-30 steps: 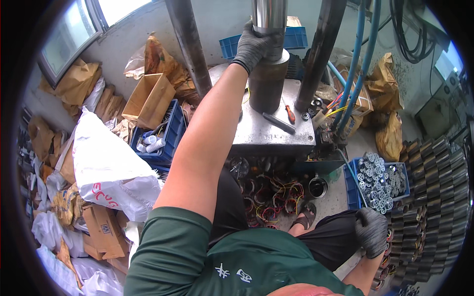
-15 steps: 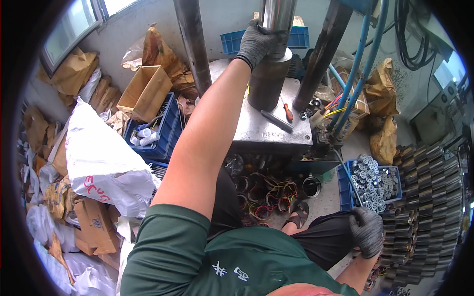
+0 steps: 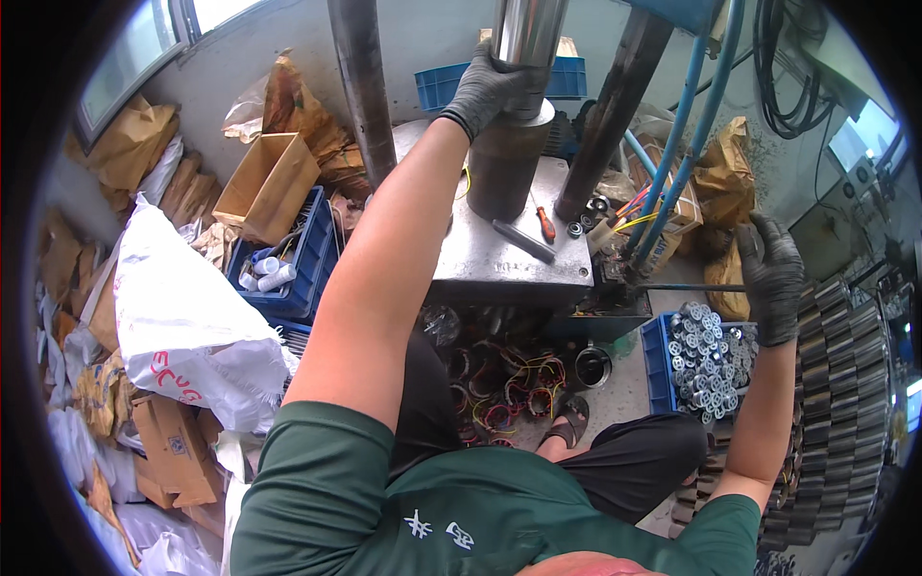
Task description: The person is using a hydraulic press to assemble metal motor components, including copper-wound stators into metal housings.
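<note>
Red-lettered sack left of shiny cylinder

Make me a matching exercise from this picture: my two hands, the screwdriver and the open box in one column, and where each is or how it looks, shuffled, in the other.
Column one:
1. left hand
2. right hand
3. screwdriver
4. open box

Column two:
A. lying on a metal plate
B. by the end of a thin rod
C. light brown
D. wrapped against a shiny metal cylinder

Right pairs: 1-D, 2-B, 3-A, 4-C.
</note>
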`<action>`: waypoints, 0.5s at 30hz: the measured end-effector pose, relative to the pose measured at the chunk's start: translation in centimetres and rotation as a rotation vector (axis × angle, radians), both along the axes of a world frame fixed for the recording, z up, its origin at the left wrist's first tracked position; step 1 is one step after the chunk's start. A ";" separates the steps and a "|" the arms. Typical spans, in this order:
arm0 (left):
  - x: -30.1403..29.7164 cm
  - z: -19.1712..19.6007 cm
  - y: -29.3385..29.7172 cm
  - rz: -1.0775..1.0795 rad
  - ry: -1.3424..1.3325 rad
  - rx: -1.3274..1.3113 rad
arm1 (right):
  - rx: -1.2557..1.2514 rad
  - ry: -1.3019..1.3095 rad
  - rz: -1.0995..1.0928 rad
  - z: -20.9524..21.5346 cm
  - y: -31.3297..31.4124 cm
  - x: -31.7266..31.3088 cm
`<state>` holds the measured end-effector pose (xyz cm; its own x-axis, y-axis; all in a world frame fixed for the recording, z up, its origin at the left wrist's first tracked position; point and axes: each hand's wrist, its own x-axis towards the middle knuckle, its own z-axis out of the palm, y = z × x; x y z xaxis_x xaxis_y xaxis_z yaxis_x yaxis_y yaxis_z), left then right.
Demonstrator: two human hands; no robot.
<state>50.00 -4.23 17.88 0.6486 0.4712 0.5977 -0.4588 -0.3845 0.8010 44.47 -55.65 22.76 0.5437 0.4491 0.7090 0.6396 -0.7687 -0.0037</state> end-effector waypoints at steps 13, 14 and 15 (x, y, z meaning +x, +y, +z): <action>0.1 3.0 -1.7 -1.137 -0.214 -1.598 | -0.358 0.742 0.164 -9.0 -7.2 -16.5; -0.2 3.1 -1.8 -1.139 -0.232 -1.586 | -0.357 0.717 0.137 -9.5 -7.2 -16.8; -0.7 3.0 -1.9 -0.957 -0.208 -1.301 | -0.355 0.692 0.112 -9.8 -7.2 -17.1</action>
